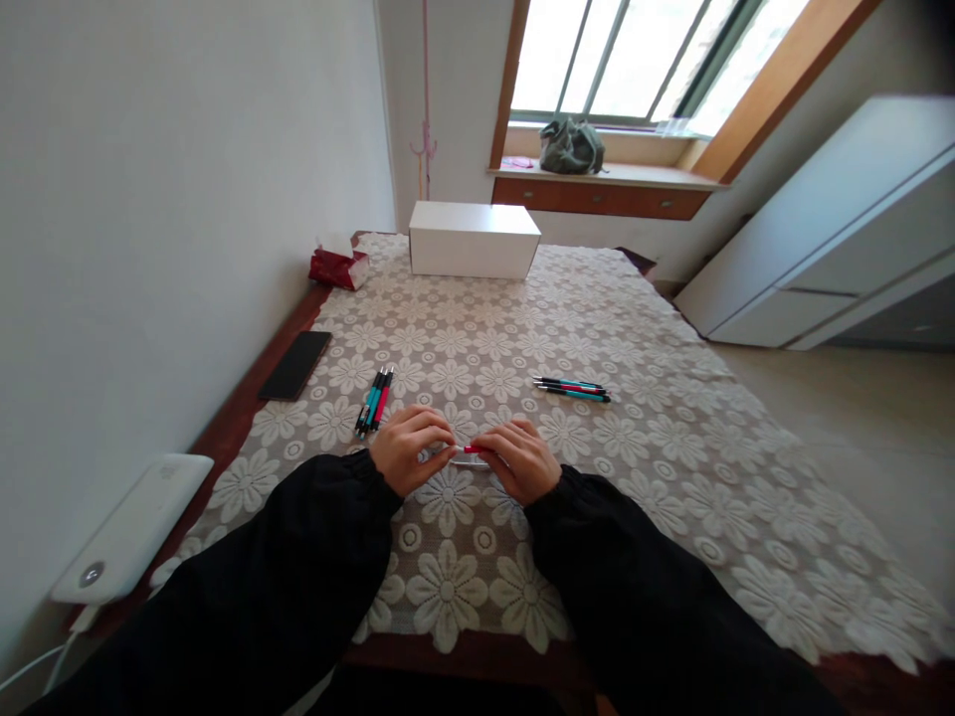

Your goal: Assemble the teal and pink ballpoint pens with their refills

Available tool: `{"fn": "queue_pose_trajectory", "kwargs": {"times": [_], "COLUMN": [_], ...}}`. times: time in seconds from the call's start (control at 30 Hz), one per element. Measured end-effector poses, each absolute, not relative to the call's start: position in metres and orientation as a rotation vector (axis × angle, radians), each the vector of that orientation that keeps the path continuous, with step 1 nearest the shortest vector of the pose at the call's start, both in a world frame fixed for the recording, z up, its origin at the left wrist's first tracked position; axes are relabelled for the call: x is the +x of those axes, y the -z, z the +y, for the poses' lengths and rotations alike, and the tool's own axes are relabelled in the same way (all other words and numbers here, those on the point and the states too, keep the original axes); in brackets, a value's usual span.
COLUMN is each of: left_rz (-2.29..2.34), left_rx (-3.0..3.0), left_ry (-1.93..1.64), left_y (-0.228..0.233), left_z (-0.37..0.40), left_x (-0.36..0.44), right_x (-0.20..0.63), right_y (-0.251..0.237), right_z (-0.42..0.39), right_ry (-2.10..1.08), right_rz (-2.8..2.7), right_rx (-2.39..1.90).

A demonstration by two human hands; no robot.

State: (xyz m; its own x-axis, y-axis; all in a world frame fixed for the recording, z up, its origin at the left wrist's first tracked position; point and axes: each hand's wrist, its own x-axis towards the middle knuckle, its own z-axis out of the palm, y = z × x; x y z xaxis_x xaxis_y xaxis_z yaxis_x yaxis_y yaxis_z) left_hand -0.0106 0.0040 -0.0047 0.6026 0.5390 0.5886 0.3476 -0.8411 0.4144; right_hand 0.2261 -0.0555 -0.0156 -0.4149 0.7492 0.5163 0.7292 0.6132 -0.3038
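My left hand [409, 447] and my right hand [520, 459] meet over the lace tablecloth [671, 418], both gripping one red and silver pen [470, 454] held level between them. Only a short middle stretch of the pen shows; its ends are hidden by my fingers. A small bunch of teal and red pens [374, 400] lies just beyond my left hand. Another group of pens [571, 388] lies farther out to the right of my right hand.
A black phone [295, 365] lies near the table's left edge. A white box [473, 240] and a red tissue pack [339, 267] stand at the far end. A white device [130, 527] sits at the near left by the wall. A white cabinet [836, 239] stands to the right.
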Motion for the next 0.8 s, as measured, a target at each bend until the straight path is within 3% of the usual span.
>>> {"fn": "queue_pose_trajectory", "kwargs": {"times": [0.63, 0.8], "left_rz": [0.593, 0.647], "left_rx": [2.597, 2.562], "left_ry": [-0.973, -1.046], "left_y": [0.009, 0.005], "left_z": [0.006, 0.005], "left_x": [-0.015, -0.015], "right_x": [0.220, 0.215], "right_y": [0.014, 0.015], "right_z": [-0.062, -0.065], "right_ry": [-0.482, -0.973], "right_rz": [-2.191, -1.707], "right_rx": [-0.913, -0.886]}}
